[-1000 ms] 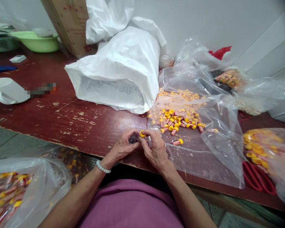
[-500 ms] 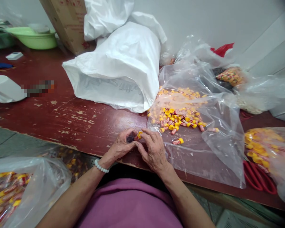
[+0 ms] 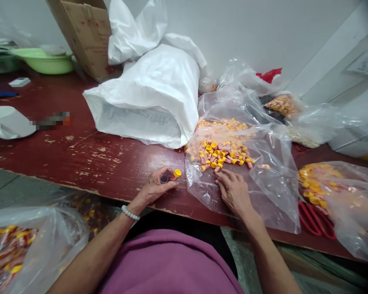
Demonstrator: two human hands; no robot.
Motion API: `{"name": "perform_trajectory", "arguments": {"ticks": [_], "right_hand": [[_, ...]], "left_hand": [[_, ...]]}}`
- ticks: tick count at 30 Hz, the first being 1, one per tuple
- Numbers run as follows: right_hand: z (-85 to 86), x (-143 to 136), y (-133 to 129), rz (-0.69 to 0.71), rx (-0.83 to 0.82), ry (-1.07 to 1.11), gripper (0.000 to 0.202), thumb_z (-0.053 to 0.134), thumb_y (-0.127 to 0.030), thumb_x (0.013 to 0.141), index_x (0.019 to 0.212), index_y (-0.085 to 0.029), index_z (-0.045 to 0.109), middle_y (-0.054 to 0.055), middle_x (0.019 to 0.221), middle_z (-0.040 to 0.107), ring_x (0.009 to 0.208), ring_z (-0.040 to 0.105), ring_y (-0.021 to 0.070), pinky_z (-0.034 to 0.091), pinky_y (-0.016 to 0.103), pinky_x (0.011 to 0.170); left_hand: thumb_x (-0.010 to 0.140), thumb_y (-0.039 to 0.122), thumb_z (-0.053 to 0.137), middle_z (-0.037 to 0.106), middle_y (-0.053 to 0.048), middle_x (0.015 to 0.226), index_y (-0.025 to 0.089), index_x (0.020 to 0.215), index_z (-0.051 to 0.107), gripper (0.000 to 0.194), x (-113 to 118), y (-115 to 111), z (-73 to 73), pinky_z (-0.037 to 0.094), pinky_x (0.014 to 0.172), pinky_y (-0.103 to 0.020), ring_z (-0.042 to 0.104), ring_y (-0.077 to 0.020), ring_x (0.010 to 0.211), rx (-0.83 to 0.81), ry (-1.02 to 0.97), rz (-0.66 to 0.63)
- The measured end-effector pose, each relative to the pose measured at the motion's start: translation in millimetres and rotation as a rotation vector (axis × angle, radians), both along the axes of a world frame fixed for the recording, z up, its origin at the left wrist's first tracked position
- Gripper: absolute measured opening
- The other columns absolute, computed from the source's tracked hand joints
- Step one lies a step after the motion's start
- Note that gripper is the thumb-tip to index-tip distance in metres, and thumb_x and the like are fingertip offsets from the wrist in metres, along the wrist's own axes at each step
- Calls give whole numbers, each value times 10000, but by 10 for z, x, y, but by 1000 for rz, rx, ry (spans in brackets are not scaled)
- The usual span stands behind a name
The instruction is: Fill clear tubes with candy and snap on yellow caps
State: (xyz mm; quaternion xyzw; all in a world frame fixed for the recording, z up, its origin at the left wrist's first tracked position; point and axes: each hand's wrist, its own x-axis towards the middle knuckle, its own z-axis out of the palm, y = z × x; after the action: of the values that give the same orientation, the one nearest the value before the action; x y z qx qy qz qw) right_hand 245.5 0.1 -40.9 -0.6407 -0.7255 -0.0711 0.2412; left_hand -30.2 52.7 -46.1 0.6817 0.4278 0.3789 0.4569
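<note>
My left hand [image 3: 155, 185] is wrapped round clear tubes [image 3: 164, 178] and a small red-labelled piece with a yellow cap [image 3: 176, 174], held near the table's front edge. My right hand [image 3: 234, 192] reaches over the clear plastic bag [image 3: 263, 204], its fingertips at the near edge of a heap of yellow-capped pieces [image 3: 223, 155]. The loose piece by its fingertips is mostly covered, and whether they grip it is hidden. An open white sack [image 3: 159, 81] lies behind my left hand, with clear tubes inside.
Red-handled scissors [image 3: 317, 220] and another bag of yellow-capped pieces [image 3: 317, 183] lie at the right. At the left are a white jug [image 3: 10, 122] and a green basin [image 3: 44, 61]. A filled bag [image 3: 46, 245] sits below the table's front edge.
My right hand has left my left hand and moved right to the loose piece beside the heap. The capped piece now stays in my left hand beside the tubes. The view has shifted right.
</note>
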Motion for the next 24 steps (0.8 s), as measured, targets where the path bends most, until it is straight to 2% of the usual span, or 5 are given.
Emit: {"name": "perform_trajectory", "arguments": {"ticks": [4, 8, 10, 15, 24], "right_hand": [[-128, 159, -15, 80, 2, 90, 252, 437, -279, 920, 1051, -211, 642, 95, 957, 641, 879, 568, 229, 469, 421, 804], [105, -251, -20, 88, 70, 414, 241, 481, -309, 912, 1105, -222, 596, 84, 987, 645, 873, 600, 211, 481, 363, 786], [267, -549, 29, 193, 58, 517, 198, 535, -298, 890, 1056, -211, 602, 59, 953, 663, 834, 615, 181, 487, 317, 757], [449, -1051, 245, 484, 55, 375, 119, 538, -211, 882, 970, -182, 614, 71, 911, 675, 858, 608, 185, 484, 317, 779], [440, -1068, 325, 568, 14, 320, 338, 593, -249, 846, 1176, -217, 527, 76, 1060, 653, 950, 604, 205, 495, 364, 829]], "left_hand": [[708, 286, 688, 577, 3, 780, 152, 819, 579, 205, 10, -1, 4, 404, 639, -213, 509, -116, 709, -4, 10, 14], [716, 273, 685, 573, 3, 779, 153, 825, 579, 194, 13, -1, 11, 409, 651, -217, 508, -118, 711, 18, 25, -16], [717, 269, 687, 574, 7, 769, 151, 821, 584, 188, 14, -1, 24, 416, 668, -223, 511, -121, 712, 35, 46, -32], [746, 305, 666, 620, -23, 858, 146, 909, 609, 235, 25, 9, 52, 445, 747, -266, 549, -157, 795, 54, 15, -106], [750, 341, 666, 634, -34, 933, 164, 967, 620, 284, 20, 32, 48, 436, 786, -291, 548, -177, 836, 99, 60, -107]]}}
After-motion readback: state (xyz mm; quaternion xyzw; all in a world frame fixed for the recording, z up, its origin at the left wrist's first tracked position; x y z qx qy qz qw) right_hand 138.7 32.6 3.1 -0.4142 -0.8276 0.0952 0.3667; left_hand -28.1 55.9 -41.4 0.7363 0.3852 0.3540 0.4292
